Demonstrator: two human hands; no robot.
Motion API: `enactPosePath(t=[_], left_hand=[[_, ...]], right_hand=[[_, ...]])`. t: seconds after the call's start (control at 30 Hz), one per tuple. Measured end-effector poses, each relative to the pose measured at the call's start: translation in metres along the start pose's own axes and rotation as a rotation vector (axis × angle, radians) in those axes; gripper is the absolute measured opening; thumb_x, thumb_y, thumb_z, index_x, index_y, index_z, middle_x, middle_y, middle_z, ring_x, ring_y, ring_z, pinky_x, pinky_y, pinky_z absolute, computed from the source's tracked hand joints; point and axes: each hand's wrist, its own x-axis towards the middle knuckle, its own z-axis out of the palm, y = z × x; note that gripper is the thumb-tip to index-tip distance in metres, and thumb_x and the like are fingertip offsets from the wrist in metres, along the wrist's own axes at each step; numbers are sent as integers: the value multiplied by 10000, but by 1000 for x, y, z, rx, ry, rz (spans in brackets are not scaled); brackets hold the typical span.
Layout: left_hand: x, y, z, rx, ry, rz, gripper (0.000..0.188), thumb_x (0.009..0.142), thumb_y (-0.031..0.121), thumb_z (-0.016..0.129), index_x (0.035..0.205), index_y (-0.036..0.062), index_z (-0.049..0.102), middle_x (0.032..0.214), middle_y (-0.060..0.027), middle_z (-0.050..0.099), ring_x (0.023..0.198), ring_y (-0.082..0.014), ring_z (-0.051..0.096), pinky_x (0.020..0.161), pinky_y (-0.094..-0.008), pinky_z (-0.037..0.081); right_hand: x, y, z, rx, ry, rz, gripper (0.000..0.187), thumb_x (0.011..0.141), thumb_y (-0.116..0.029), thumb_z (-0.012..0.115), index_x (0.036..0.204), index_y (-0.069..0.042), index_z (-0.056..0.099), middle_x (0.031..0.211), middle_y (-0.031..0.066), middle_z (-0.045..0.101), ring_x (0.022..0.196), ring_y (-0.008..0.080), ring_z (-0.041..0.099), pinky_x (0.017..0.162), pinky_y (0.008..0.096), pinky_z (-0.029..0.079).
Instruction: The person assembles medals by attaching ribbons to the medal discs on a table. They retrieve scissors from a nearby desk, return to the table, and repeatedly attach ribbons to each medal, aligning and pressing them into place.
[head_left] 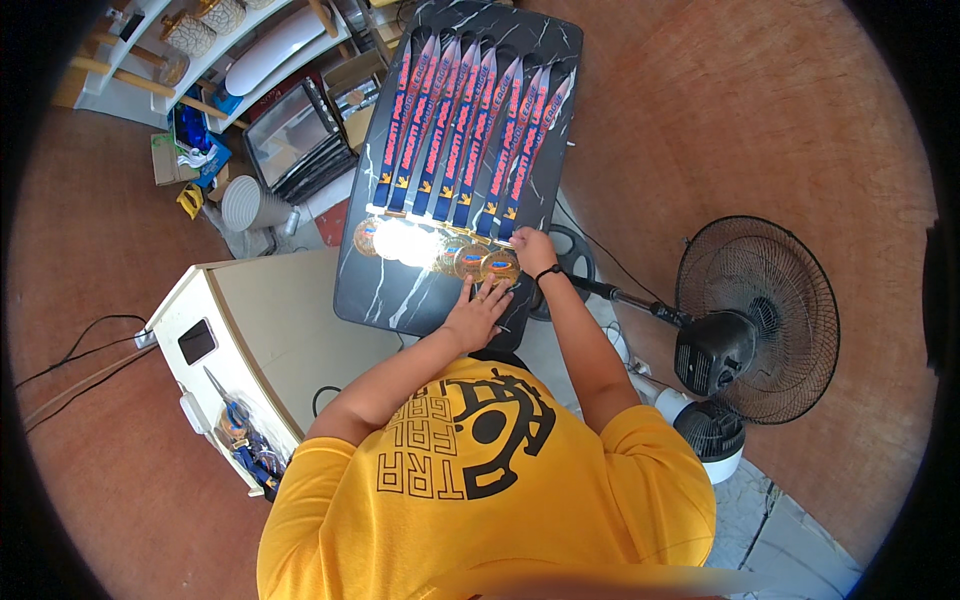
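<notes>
Several gold medals on navy-and-pink ribbons lie side by side on a black, white-veined table (pixel 376 300). The ribbons (pixel 467 140) run toward the far edge, slightly fanned. Strong glare hides the middle medals. My left hand (pixel 478 314) lies with fingers spread, its fingertips at the lower rim of the rightmost medal (pixel 499 266). Just above that medal, my right hand (pixel 533 250) pinches the lower end of the rightmost ribbon (pixel 525 175) near its metal fitting. A dark band circles the right wrist.
To the right stands a black pedestal fan (pixel 758 318), with a smaller fan (pixel 708 432) below it. A cream cabinet (pixel 290 310) is at the left, bearing a phone (pixel 197 342) and scissors (pixel 228 392). Shelves (pixel 240 75), a black case (pixel 298 140) and a grey ribbed bin (pixel 252 204) stand beyond.
</notes>
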Motion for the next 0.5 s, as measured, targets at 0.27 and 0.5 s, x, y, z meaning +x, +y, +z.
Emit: enactPosePath(t=[0.27,0.5], left_hand=[[-2,1,0,-44,21,7,721,912,399,601,1512,122,312,1593,-116,222,1495,-352,107,1165,-630,48],[-4,1,-5,-129,51,15,702,904,358,619,1493,101,337,1572,-144,245,1487,-362,126,1163,-627,76]], right_hand=[[-4,-10,3,-55,65,-10,163,852,-185,688,893,-27,692,862,195,692,866,376,667,769,452,515],[-7,-18,5,-192,38,37,145,869,-193,675,934,-67,705,930,179,701,910,368,671,802,481,517]])
